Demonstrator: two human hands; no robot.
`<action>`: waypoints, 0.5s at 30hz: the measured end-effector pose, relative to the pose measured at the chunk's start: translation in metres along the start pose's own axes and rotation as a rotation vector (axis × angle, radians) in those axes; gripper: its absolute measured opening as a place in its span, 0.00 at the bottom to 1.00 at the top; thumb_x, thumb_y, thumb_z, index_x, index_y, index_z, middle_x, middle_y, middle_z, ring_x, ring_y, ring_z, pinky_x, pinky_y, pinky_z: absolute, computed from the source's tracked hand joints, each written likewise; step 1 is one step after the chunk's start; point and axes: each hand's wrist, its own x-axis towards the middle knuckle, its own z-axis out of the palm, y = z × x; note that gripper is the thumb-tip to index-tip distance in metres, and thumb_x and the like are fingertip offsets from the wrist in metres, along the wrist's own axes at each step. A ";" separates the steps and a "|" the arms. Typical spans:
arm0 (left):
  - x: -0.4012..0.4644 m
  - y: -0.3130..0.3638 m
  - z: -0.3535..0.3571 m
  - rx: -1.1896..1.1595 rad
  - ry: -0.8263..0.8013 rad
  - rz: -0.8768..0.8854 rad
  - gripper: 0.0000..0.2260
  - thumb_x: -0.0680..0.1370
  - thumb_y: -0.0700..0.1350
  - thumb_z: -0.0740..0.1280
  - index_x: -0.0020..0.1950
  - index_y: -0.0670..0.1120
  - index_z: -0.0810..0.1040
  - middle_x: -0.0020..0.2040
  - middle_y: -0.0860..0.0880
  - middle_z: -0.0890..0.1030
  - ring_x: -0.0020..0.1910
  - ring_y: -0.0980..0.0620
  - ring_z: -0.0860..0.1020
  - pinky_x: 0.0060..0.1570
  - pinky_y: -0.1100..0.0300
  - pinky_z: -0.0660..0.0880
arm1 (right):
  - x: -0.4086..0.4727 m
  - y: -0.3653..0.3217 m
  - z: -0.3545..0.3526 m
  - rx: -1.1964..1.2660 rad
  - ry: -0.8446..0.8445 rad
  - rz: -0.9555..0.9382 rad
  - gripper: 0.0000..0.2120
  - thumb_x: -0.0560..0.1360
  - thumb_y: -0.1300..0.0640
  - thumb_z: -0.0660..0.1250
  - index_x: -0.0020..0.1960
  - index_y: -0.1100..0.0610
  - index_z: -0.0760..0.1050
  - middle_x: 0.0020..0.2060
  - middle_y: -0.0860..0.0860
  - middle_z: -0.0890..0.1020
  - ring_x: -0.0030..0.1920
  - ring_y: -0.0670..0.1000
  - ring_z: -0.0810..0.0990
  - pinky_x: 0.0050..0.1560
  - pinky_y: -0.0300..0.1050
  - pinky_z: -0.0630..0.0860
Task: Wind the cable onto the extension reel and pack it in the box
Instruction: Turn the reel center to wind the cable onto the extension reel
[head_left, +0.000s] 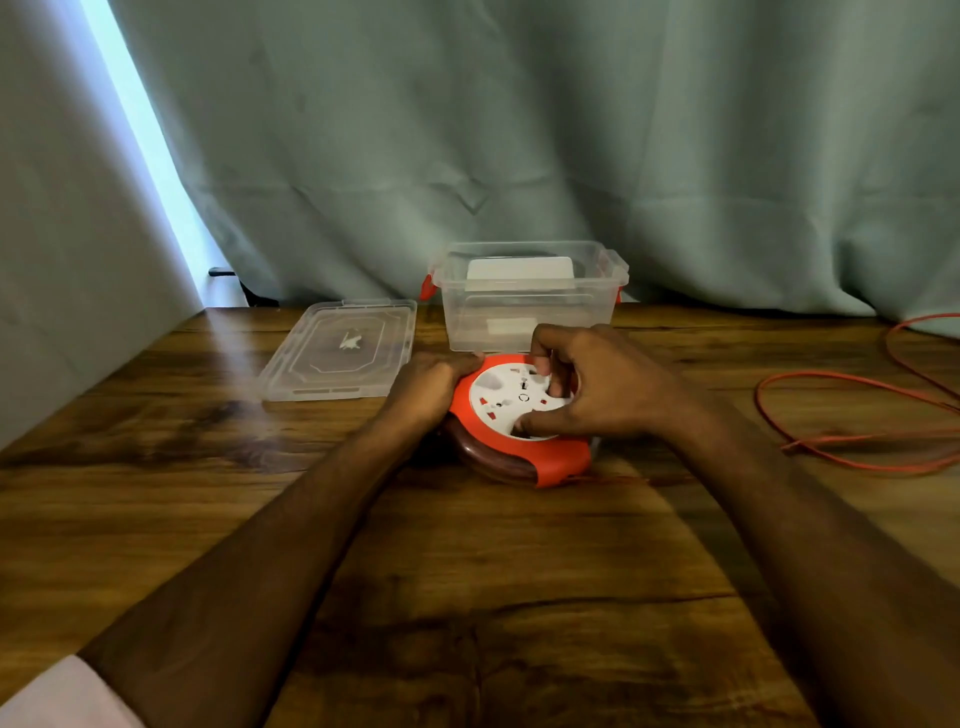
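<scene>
An orange extension reel (519, 452) with a white socket face lies flat on the wooden table (467, 597) at the middle. My left hand (428, 387) grips the reel's left rim. My right hand (597, 387) sits on the white face, fingers and thumb curled into its recesses. Loose orange cable (841, 415) lies in loops on the table at the right, running off the right edge. Behind the reel stands a clear plastic box (524, 312) with orange latches, open on top.
The box's clear lid (340, 348) lies flat on the table to the left of the box. A grey-green curtain (519, 130) hangs behind the table. Something white shows through the box's wall.
</scene>
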 end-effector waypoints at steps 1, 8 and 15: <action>0.000 -0.001 0.000 0.012 0.019 0.009 0.13 0.82 0.52 0.66 0.49 0.46 0.87 0.45 0.44 0.88 0.45 0.43 0.87 0.52 0.48 0.81 | 0.001 -0.002 0.002 -0.017 0.019 0.009 0.22 0.66 0.33 0.78 0.46 0.45 0.72 0.38 0.42 0.77 0.40 0.44 0.75 0.34 0.42 0.67; 0.000 -0.001 0.001 0.065 0.044 0.042 0.14 0.83 0.52 0.65 0.52 0.45 0.88 0.48 0.45 0.89 0.48 0.45 0.86 0.59 0.43 0.80 | 0.010 -0.012 0.024 -0.069 0.137 0.151 0.24 0.67 0.29 0.72 0.35 0.49 0.72 0.36 0.42 0.76 0.43 0.47 0.76 0.37 0.42 0.66; -0.001 -0.001 0.000 0.055 -0.023 0.034 0.14 0.84 0.54 0.64 0.51 0.49 0.87 0.45 0.46 0.89 0.45 0.45 0.88 0.55 0.46 0.83 | 0.006 -0.010 0.009 0.075 0.168 0.090 0.13 0.72 0.46 0.77 0.52 0.47 0.78 0.39 0.45 0.84 0.39 0.44 0.80 0.36 0.40 0.73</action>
